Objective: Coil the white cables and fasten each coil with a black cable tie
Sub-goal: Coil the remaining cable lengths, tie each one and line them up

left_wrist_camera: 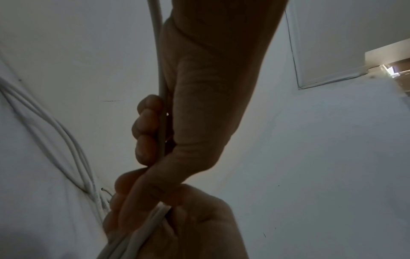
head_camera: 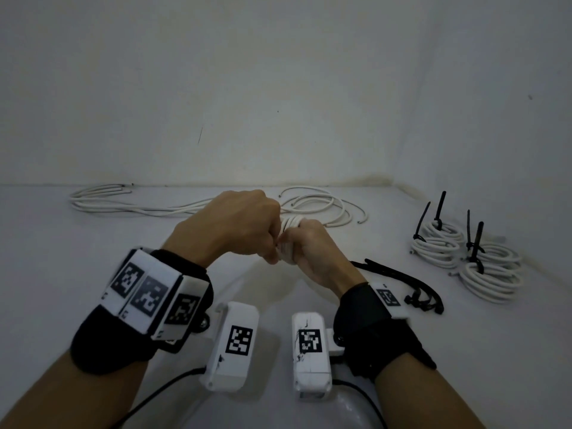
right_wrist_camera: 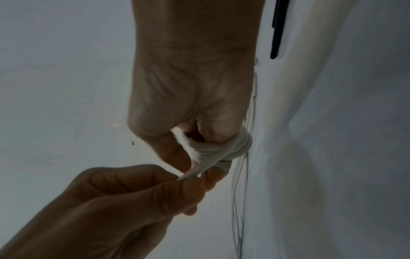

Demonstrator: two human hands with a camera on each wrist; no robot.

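At table centre, the right hand [head_camera: 312,252] holds a white cable coil [head_camera: 289,226] wrapped round its fingers; the left hand [head_camera: 235,224] pinches the tail, seemingly its end. A slackened pinch could unwind turns; black cable ties [head_camera: 402,280] wait at 3 o'clock.

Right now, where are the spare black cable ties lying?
In the head view, the loose black cable ties lie on the white table just right of the right hand, between it and the finished coils further right.
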